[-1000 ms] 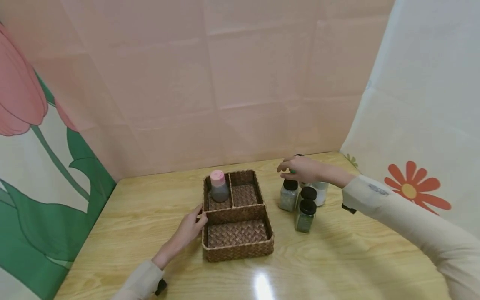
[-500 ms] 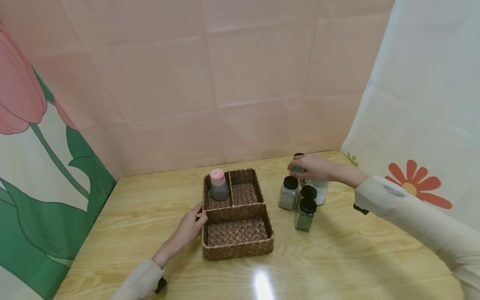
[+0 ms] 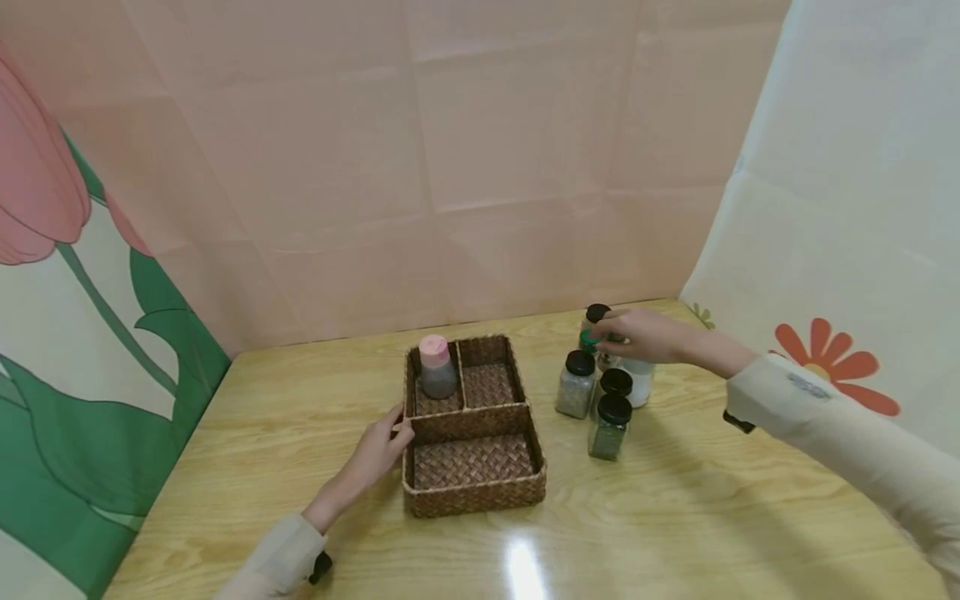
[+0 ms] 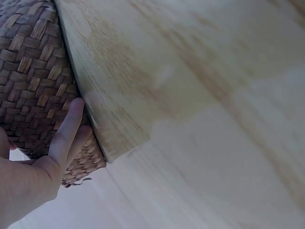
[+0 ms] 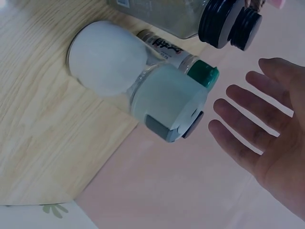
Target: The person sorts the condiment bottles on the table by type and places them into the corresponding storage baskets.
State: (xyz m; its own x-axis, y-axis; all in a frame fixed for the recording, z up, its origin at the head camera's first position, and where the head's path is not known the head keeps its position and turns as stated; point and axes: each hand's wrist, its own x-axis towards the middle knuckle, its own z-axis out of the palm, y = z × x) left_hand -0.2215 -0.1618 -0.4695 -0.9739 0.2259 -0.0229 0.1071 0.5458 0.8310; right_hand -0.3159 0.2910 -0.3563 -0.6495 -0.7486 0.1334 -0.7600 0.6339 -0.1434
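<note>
My left hand (image 3: 378, 446) holds the left wall of a brown woven basket (image 3: 480, 497), with fingers along the outside (image 4: 66, 131) and the thumb at the rim. A pink-capped bottle (image 3: 437, 371) stands in the basket's back left compartment. My right hand (image 3: 645, 335) reaches over a group of seasoning jars, its fingertips close to a green-capped bottle (image 5: 171, 52). In the right wrist view its fingers are spread and apart from that bottle. Beside the bottle stands a jar with a pale lid (image 5: 167, 100) and white contents.
Black-lidded jars stand right of the basket: one with pale contents (image 3: 576, 387), a green one (image 3: 609, 432) in front, and another lid (image 3: 617, 383) between. A further black-lidded jar (image 3: 597, 313) is at the back. Pink cloth (image 3: 480, 208) hangs behind the wooden table (image 3: 315, 383).
My right hand has moved right, from above the pale-filled jar to beside the green-capped bottle, uncovering the black lids. The left hand stays at the basket.
</note>
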